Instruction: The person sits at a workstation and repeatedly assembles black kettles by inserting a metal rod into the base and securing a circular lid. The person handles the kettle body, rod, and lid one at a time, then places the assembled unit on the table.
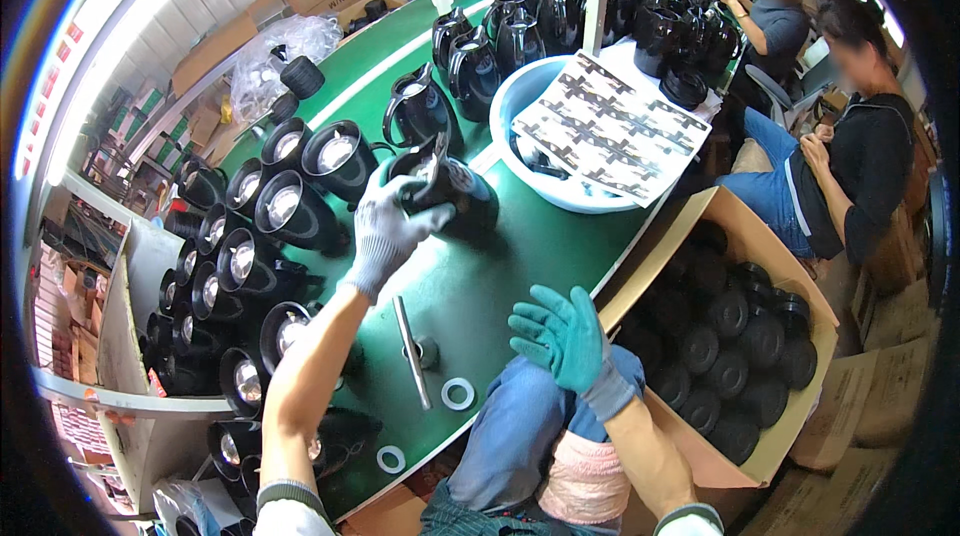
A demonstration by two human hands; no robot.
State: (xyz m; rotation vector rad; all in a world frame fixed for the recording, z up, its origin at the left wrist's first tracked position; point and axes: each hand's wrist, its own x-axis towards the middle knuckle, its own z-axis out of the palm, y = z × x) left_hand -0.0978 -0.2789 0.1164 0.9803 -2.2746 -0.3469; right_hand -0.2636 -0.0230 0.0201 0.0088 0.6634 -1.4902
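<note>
My left hand [388, 236], in a grey-white glove, is curled at the near left side of a glossy black jug [472, 204] standing on the green table. Its thumb and fingers reach round the jug's side and upper part; the exact grip is partly hidden. My right hand [562, 338], in a teal glove with a grey cuff, hangs over my lap with its fingers spread and nothing in it. Between my forearms stands a metal T-shaped tool [412, 352] with a long bar. One white ring [457, 394] lies beside it, and another white ring [391, 459] lies near the table edge.
Several black jug bodies [285, 204] with shiny insides lie along the left. Upright black jugs [473, 71] crowd the far table. A light-blue basin [575, 198] carries a printed sheet [612, 128]. A cardboard box [790, 426] of black round lids sits at right, near two seated people.
</note>
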